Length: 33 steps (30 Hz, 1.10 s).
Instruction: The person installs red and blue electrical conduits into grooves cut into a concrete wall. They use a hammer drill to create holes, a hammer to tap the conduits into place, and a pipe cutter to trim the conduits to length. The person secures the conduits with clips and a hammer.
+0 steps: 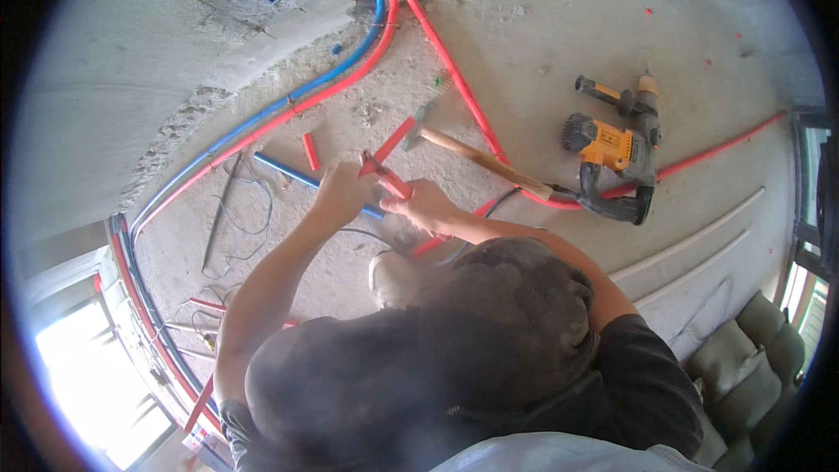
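Near the middle, my left hand (343, 197) grips a length of red pipe (398, 135) that angles up and away. My right hand (419, 208) is closed on a red hand tool (390, 180), apparently a pipe cutter, whose head meets that pipe. A hammer with a wooden handle (472, 157) lies just beyond my hands. Under them lies a blue pipe piece (286, 170), and a short red piece (311, 150) is beside it.
An orange-black rotary hammer (612, 147) lies at right. Red and blue conduits (350, 76) curve along the chipped wall. White pipes (699, 227) lie lower right, beside grey sacks (738, 371). Cables (249, 210) are loose on the concrete floor (551, 44).
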{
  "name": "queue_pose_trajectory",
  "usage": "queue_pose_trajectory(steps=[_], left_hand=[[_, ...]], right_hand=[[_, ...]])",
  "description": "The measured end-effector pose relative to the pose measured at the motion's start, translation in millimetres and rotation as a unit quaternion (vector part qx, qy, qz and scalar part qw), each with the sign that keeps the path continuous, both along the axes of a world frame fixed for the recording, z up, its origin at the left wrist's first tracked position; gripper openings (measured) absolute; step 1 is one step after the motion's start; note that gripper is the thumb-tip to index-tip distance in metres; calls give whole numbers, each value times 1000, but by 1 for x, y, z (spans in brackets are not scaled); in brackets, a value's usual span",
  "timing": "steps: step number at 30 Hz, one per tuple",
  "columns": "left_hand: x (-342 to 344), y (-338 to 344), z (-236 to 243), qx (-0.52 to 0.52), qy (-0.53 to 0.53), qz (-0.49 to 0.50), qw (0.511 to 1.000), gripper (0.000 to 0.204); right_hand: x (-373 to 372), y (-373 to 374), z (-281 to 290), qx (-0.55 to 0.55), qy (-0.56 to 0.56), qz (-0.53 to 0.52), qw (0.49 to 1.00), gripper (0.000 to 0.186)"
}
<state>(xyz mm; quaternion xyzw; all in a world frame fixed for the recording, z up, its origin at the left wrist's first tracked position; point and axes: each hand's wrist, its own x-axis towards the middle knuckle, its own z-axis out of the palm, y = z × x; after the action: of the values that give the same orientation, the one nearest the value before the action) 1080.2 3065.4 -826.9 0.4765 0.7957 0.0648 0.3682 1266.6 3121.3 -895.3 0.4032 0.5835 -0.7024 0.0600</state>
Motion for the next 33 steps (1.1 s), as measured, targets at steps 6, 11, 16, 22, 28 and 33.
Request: queue_pose_trajectory(steps=[6,11,16,22,28,33], left_hand=[[-1,-36,-12,37,52,23,998,30],[-8,-28,22,-40,205,-72,975,21],[32,35,30,-171,258,-318,896,16],[27,70,-124,99,107,-241,959,18],[30,173,114,492,273,-433,705,29],[30,208,362,642,107,42,758,65]], right_hand=[[-7,-22,-24,-51,17,58,997,42],[19,22,25,282,-93,292,909,58],[12,72,71,481,203,70,850,77],[-71,107,214,323,313,42,892,37],[-45,244,285,464,318,-138,815,27],[-53,289,307,491,308,-188,793,25]])
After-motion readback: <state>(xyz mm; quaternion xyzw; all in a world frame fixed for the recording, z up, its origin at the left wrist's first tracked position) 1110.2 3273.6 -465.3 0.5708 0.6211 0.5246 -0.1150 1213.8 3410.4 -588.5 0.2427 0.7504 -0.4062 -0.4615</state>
